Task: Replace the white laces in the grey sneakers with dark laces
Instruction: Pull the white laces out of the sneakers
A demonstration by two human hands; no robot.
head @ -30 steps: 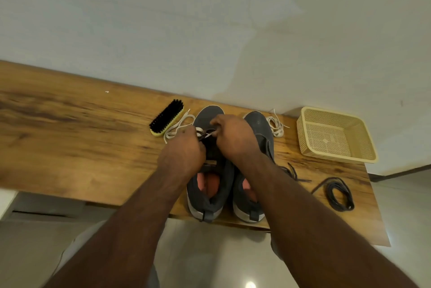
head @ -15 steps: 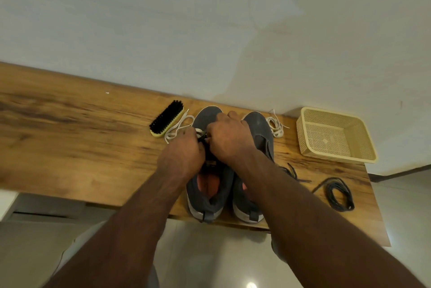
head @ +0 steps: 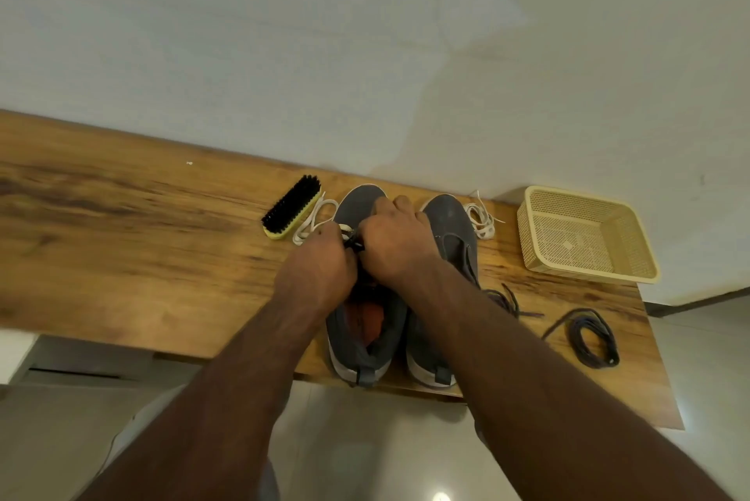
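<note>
Two grey sneakers stand side by side, toes toward the wall, on the wooden table [head: 121,257]. Over the left sneaker [head: 365,338] my left hand [head: 314,273] and my right hand [head: 395,245] work close together, both with curled fingers pinching a lace at the eyelets; a bit of white lace [head: 320,216] and a dark strand show between them. The right sneaker [head: 452,232] has a dark lace trailing from its side [head: 507,299]. A coiled dark lace [head: 592,338] lies to the right. A loose white lace [head: 481,218] lies beside the right sneaker's toe.
A black-bristled shoe brush [head: 290,206] lies left of the sneakers. A cream perforated plastic basket [head: 584,234] stands at the table's right end against the wall. The sneakers' heels reach the table's front edge, with tiled floor below.
My right hand has shifted slightly forward over the left sneaker's toe, and both hands have drawn closer together on the lace. Nothing else has moved.
</note>
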